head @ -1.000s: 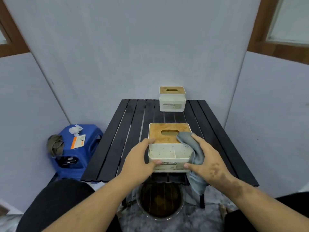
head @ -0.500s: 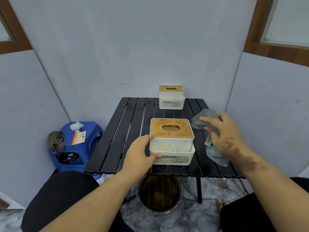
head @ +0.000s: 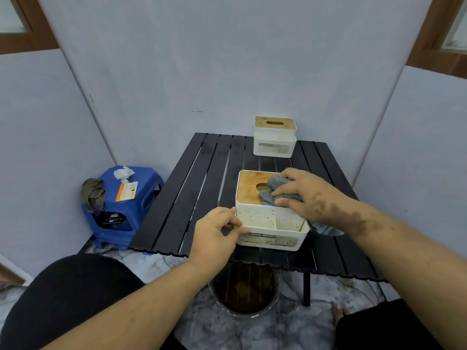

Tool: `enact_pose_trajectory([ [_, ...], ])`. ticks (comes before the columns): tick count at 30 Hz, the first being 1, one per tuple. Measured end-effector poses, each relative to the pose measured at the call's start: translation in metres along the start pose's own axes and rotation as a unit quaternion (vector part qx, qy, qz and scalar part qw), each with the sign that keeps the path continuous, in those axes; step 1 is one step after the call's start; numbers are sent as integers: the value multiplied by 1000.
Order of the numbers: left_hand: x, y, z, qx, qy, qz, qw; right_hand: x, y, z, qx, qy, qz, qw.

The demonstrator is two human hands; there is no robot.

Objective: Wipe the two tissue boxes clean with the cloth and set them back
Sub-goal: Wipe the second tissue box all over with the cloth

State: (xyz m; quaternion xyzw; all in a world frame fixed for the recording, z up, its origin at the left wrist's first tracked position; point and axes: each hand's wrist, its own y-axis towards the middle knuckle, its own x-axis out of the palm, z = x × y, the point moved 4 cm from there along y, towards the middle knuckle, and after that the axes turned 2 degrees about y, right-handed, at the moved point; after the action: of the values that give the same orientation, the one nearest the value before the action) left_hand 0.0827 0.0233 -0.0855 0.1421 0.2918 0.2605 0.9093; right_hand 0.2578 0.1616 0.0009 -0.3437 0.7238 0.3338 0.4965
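Left hand (head: 217, 229): gripped the near tissue box (head: 271, 223) at the surface's front edge.
Right hand (head: 307, 195): pressed the cloth (head: 276, 192) on its lid — speckled front unwiped.
Far tissue box (head: 274, 137): back edge — untouched.

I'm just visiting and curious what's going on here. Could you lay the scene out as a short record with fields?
activity: wiping the wooden lid of the near tissue box
left hand: grips the near box's left front corner, steadying it
right hand: presses the grey cloth onto the lid, beside its slot
far tissue box: stands untouched at the back edge of the black slatted table
dirt: specks show on the near box's white front wall
beside table: blue stool on the left
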Motion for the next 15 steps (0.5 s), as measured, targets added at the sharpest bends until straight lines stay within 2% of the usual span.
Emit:
enact_pose_trajectory([
  [3, -1, 3, 0, 33, 4, 3, 999, 18, 25, -31, -56, -2, 29, 998],
  [6, -3, 5, -1, 60, 16, 8, 998, 23, 39, -42, -72, 18, 35, 997],
  [11, -1, 8, -5, 77, 0, -2, 997, -11, 29, 6, -48, 95, -74, 992],
  [15, -3, 11, -6, 92, 2, 0, 996, 4, 37, -8, -72, 95, -18, 993],
])
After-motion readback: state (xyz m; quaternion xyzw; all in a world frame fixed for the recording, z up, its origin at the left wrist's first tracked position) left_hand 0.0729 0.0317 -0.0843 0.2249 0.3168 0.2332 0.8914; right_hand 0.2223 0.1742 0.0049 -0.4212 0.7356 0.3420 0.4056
